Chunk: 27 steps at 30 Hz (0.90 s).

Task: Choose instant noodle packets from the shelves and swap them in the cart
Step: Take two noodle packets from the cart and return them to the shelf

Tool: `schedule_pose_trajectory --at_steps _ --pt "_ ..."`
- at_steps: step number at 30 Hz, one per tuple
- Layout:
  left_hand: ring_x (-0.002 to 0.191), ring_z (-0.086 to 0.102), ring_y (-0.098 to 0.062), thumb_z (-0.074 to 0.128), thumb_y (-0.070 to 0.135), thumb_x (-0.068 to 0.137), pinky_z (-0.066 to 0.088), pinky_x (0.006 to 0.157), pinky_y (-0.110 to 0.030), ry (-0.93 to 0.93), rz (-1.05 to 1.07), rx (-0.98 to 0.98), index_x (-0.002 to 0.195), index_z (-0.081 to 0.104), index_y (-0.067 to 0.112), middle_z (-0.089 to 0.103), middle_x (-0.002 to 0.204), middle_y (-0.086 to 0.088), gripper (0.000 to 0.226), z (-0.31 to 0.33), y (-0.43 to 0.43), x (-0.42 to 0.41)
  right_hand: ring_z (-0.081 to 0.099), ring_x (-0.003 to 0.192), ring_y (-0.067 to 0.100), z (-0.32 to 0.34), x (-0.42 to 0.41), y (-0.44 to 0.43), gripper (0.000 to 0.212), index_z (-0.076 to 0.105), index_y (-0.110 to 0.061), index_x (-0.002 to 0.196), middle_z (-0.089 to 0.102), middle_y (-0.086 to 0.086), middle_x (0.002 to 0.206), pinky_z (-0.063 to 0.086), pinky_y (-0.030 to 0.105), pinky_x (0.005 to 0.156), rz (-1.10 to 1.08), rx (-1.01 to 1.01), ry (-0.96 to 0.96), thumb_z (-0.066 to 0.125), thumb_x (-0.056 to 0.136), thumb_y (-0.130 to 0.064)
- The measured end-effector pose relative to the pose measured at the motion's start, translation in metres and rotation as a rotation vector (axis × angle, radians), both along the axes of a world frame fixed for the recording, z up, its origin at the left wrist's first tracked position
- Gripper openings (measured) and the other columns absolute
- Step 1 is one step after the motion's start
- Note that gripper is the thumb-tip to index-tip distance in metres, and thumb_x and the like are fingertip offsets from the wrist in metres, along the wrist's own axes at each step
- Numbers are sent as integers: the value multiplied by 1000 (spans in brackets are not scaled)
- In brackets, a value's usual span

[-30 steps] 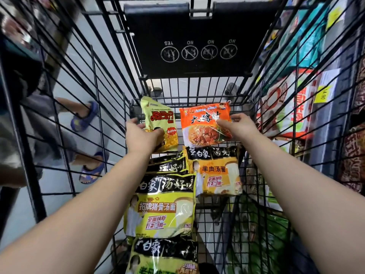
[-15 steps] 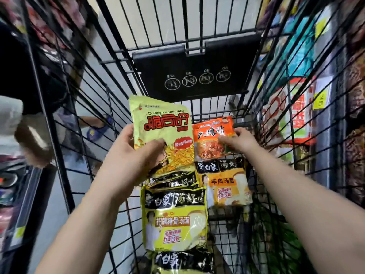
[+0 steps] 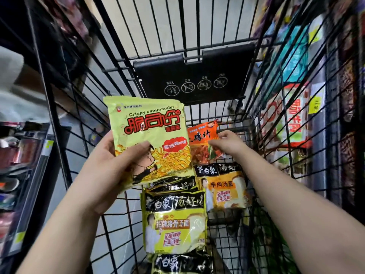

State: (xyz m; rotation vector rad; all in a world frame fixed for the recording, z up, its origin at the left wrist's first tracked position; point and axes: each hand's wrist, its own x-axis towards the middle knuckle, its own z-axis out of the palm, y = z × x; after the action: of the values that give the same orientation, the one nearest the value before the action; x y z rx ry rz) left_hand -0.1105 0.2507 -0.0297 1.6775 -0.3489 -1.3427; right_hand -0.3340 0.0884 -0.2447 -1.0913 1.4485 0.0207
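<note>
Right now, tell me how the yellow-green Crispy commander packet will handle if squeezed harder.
Probably light: the left hand holds the Crispy commander packet up by its lower left edge alone. Its glossy film looks slippery. It stands flat without drooping, so likely a stiff, crackable block inside.

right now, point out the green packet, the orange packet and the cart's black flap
green packet (image 3: 156, 139): head view, middle of its front, below the red lettering
orange packet (image 3: 199, 139): head view, on its black lettering
black flap (image 3: 194, 74): head view, bare middle above the round signs
</note>
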Motion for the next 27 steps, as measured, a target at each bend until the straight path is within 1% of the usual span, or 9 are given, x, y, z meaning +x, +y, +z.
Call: schedule_pose_trajectory --at_steps 6,9,11,14,16,18,22,25,27 --pt "93 77 -28 67 10 83 62 68 -31 20 43 -11 129 58 10 77 111 -11 47 12 8 5 71 99 25 30 -10 9 45 62 -9 125 72 13 115 56 38 91 -191 7 -150 77 86 -26" --pt "80 78 -23 67 10 86 60 62 -29 14 48 1 127 57 4 79 101 -10 43 25 8 7 70 97 23 58 -22 18 30 69 -13 113 76 8 107 54 33 84 -242 -3 -204 74 89 -28" --pt "68 76 -18 65 7 89 58 56 -27 10 66 0 122 58 1 79 87 -7 35 34 8 9 70 98 26 80 -29 23 23 70 -16 106 77 5 101 53 38 90 -279 -16 -257 75 88 -30" --pt "63 74 -16 68 10 84 58 54 -26 24 65 -11 122 57 -1 78 81 -6 42 54 7 13 69 108 27 121 -35 29 64 65 -17 119 77 4 109 45 54 109 -335 -6 -319 86 67 -47" --pt "62 74 -15 68 8 86 57 53 -24 17 52 -25 122 56 1 78 79 -4 38 71 7 17 65 117 29 157 -36 32 113 47 -15 144 69 8 129 41 57 112 -339 -21 -355 90 49 -61" --pt "66 75 -16 66 7 88 59 55 -26 12 33 -43 123 58 4 79 85 -4 36 92 8 20 61 123 31 193 -37 34 138 30 -16 155 60 12 141 39 59 113 -353 -48 -384 91 41 -65" --pt "72 76 -16 63 6 93 60 58 -27 -23 10 -100 120 60 8 80 90 -4 28 139 14 26 64 118 33 277 -40 38 120 53 -14 141 70 13 127 46 49 101 -365 -100 -510 96 38 -59" --pt "78 77 -21 72 18 81 62 63 -31 -53 -30 -168 117 62 10 79 103 -11 38 177 21 28 68 116 27 334 -48 44 131 42 -12 150 70 8 128 48 53 105 -414 -128 -574 98 40 -56" --pt "83 78 -23 83 32 66 62 66 -32 -80 -57 -212 116 63 12 78 108 -13 58 202 27 29 71 109 24 365 -51 51 123 44 -9 148 74 7 121 55 49 96 -433 -152 -618 97 45 -52"
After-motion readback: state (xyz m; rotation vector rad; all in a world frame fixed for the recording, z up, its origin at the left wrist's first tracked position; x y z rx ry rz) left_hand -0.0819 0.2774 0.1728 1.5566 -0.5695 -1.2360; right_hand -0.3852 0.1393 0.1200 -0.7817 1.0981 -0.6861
